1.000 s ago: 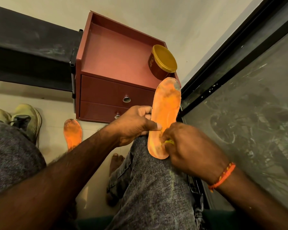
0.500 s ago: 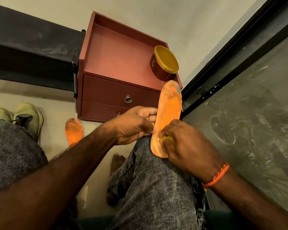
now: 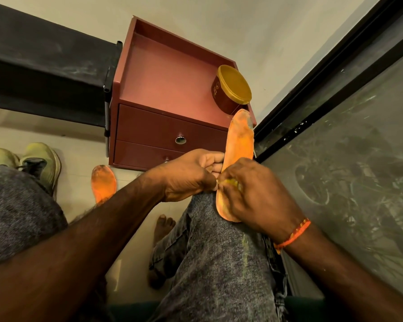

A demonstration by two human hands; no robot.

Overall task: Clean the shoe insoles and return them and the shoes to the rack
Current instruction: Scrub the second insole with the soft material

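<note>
An orange insole (image 3: 240, 140) stands on its heel end on my right knee, toe pointing up toward the cabinet. My left hand (image 3: 191, 175) grips its left edge with curled fingers. My right hand (image 3: 254, 194) covers its lower half and pinches a small yellow-green cleaning piece (image 3: 230, 182) against the surface. A second orange insole (image 3: 103, 183) lies flat on the floor at the left. Two pale green shoes (image 3: 41, 162) stand on the floor at the far left, partly hidden by my left knee.
A red-brown two-drawer cabinet (image 3: 165, 133) stands ahead with a gold-lidded round tub (image 3: 233, 89) on top. A dark shelf (image 3: 44, 66) runs to its left. A dark framed glass panel (image 3: 335, 135) fills the right side. My bare foot (image 3: 163, 226) rests on the tiled floor.
My right hand has slid up the insole from its heel toward the middle, and the insole has turned more edge-on. My left hand keeps its grip.
</note>
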